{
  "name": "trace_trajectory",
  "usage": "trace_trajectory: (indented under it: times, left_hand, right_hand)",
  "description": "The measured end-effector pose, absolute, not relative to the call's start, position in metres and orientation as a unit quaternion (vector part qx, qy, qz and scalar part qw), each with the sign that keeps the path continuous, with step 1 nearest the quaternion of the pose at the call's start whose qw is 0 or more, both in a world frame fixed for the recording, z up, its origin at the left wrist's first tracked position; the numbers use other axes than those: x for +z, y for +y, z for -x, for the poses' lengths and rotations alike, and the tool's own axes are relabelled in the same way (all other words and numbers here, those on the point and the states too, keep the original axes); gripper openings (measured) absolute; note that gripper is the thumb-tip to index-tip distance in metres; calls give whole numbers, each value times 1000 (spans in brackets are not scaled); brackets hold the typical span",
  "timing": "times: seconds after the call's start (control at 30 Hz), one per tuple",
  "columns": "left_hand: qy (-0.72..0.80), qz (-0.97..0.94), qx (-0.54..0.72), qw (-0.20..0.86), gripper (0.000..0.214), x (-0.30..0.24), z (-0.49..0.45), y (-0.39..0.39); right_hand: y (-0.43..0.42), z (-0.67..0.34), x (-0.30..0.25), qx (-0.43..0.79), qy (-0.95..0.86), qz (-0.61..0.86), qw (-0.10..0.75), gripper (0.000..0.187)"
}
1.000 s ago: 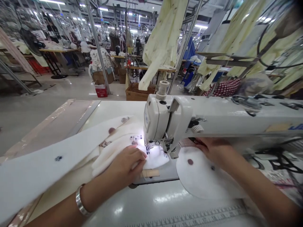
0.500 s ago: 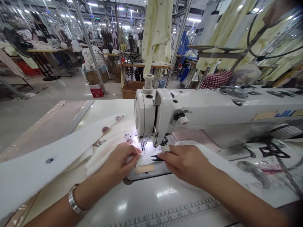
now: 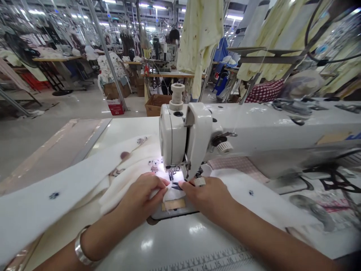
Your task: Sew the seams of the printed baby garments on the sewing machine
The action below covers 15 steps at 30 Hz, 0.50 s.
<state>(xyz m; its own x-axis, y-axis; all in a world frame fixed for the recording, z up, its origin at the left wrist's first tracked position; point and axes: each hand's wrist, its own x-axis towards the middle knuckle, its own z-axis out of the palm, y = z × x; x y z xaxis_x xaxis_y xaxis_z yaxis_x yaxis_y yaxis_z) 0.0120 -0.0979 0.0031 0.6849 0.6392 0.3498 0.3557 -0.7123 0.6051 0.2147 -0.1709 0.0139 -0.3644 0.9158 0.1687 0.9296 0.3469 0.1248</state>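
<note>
My left hand [image 3: 142,199] lies curled on cream printed fabric [image 3: 124,180], pinching its edge just left of the needle of the white sewing machine [image 3: 183,139]. My right hand [image 3: 207,195] is closed on a small black pointed tool [image 3: 177,186] whose tip rests on the lit fabric under the presser foot. Another white fabric piece [image 3: 254,203] lies under my right forearm. A silver bracelet [image 3: 80,250] sits on my left wrist.
A long white strip [image 3: 42,207] crosses the left of the table [image 3: 180,241]. A ruler scale [image 3: 208,261] runs along the front edge. Cream garments [image 3: 200,34] hang behind the machine. Boxes [image 3: 155,105], work tables and a seated person stand further back.
My right hand came out from behind the machine arm to the needle, now holding the black tool against the fabric. My left hand stayed pinching the fabric.
</note>
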Motion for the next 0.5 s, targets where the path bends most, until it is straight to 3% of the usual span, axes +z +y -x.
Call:
trace_trajectory:
  times: [0.3,0.5]
  left_hand:
    - [310,-873,280,253,17,3,-13,-98]
    - [334,-870,274,239,21,6,-22,-100]
  right_hand:
    - [-168,-207,22,-30,-814,579,-33,27]
    - [-167,-201,17,-49,-824,562,-49,40]
